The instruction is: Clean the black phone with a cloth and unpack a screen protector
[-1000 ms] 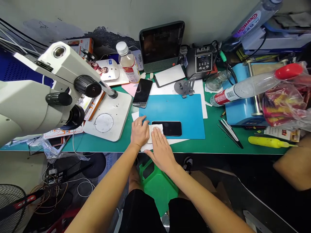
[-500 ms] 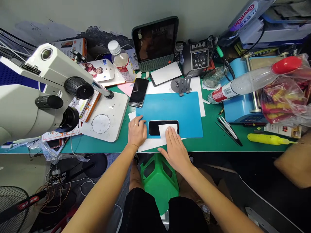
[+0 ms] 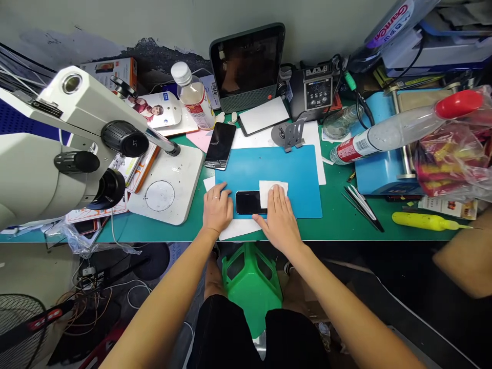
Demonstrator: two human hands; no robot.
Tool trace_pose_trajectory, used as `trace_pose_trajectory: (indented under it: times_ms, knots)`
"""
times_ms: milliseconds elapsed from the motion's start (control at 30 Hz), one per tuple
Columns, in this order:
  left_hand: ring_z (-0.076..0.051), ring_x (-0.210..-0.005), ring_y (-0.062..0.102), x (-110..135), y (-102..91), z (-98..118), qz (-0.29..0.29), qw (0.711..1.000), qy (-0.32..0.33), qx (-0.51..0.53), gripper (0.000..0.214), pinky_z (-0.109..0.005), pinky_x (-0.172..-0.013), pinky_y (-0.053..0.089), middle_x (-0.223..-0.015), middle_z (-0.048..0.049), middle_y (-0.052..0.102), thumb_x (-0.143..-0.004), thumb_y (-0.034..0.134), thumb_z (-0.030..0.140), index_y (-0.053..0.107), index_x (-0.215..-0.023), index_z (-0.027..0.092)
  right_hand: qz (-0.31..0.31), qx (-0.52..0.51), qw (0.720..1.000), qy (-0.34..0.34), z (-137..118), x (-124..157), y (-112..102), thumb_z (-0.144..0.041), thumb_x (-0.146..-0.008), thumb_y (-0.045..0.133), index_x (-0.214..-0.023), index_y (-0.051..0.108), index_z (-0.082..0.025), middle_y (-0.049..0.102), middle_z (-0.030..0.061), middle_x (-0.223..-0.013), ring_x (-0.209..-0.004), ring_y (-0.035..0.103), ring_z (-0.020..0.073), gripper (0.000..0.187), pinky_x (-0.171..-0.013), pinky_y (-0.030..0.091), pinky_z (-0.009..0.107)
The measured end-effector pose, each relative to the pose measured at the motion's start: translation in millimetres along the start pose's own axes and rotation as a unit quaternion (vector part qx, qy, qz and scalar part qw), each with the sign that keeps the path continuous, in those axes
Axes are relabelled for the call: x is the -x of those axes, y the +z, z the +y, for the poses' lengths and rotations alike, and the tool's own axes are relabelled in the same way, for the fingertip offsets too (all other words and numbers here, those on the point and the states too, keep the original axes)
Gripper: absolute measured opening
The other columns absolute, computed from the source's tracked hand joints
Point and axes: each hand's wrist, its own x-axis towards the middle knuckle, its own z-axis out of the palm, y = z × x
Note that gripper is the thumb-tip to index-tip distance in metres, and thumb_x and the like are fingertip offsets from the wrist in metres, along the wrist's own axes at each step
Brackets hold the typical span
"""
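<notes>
A black phone (image 3: 248,202) lies face up on the blue mat (image 3: 300,171) near the bench's front edge. My left hand (image 3: 217,209) rests at the phone's left end, fingers curled down against the mat and pressing there. My right hand (image 3: 280,216) lies flat, fingers stretched out, pressing a white wipe (image 3: 271,186) onto the right part of the phone. The wipe sticks out past my fingertips. The phone's right end is hidden under the wipe and hand.
A white microscope (image 3: 65,138) with its base plate (image 3: 169,187) stands at left. A second phone (image 3: 220,145), a bottle (image 3: 193,97), a dark screen (image 3: 248,64) and a soldering station (image 3: 317,92) sit behind. Tweezers (image 3: 363,204) and a yellow tool (image 3: 425,220) lie right. Another person's arm (image 3: 467,256) shows at far right.
My right hand slid the white wipe from the phone's left end along the screen to its right part. My left hand stayed at the phone's left end.
</notes>
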Motion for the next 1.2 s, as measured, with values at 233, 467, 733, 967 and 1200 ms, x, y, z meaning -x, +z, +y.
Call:
trace_pose_trajectory:
  times_ms: [233,467,733,967,1200]
  knots:
    - [-0.03,-0.124,0.053,-0.6,-2.8,1.8,-0.006,1.0,-0.006,0.002,0.018,-0.046,-0.098,0.041,-0.13,-0.0145,0.06,-0.093,0.046,0.018,0.062,-0.103,0.019,-0.002,0.008,1.0,-0.005,-2.5,17.8,3.0,-0.061,-0.097,0.034,-0.157,-0.003,-0.002,0.012,0.0246,-0.164,-0.153,0.009,0.0353,0.093,-0.119,0.025,0.055]
    - [-0.03,-0.123,0.054,-0.8,-2.5,1.4,0.001,1.0,0.0,-0.001,0.018,-0.045,-0.098,0.041,-0.129,-0.0151,0.061,-0.093,0.047,0.018,0.063,-0.103,0.017,0.006,0.004,1.0,0.007,-3.6,7.8,2.4,-0.061,-0.098,0.031,-0.157,-0.005,0.0,0.01,0.0249,-0.164,-0.153,0.007,0.0352,0.092,-0.119,0.024,0.056]
    - [-0.03,-0.12,0.055,-0.3,1.5,-0.9,0.016,1.0,0.009,-0.01,0.018,-0.044,-0.095,0.041,-0.129,-0.0148,0.062,-0.092,0.049,0.017,0.064,-0.101,0.017,-0.004,-0.02,1.0,-0.014,-30.0,-17.0,4.9,-0.064,-0.096,0.032,-0.156,0.007,0.005,0.013,0.0281,-0.163,-0.153,0.008,0.0365,0.095,-0.12,0.021,0.054]
    - [-0.029,-0.121,0.054,0.0,1.8,-1.1,0.022,1.0,0.015,-0.009,0.02,-0.043,-0.096,0.041,-0.127,-0.0152,0.062,-0.092,0.046,0.014,0.064,-0.102,0.016,-0.034,-0.036,0.996,-0.08,-53.9,-3.6,10.3,-0.062,-0.096,0.037,-0.157,0.009,0.001,0.014,0.0233,-0.164,-0.153,0.007,0.032,0.092,-0.121,0.022,0.05]
    - [-0.029,-0.119,0.056,-0.5,3.7,-3.9,0.012,1.0,0.002,-0.014,0.022,-0.044,-0.096,0.042,-0.128,-0.0156,0.063,-0.089,0.047,0.013,0.065,-0.101,0.016,-0.042,-0.047,0.994,-0.088,-58.8,-22.8,9.6,-0.063,-0.095,0.04,-0.154,0.018,0.006,0.015,0.0266,-0.163,-0.153,0.006,0.0339,0.093,-0.122,0.018,0.05]
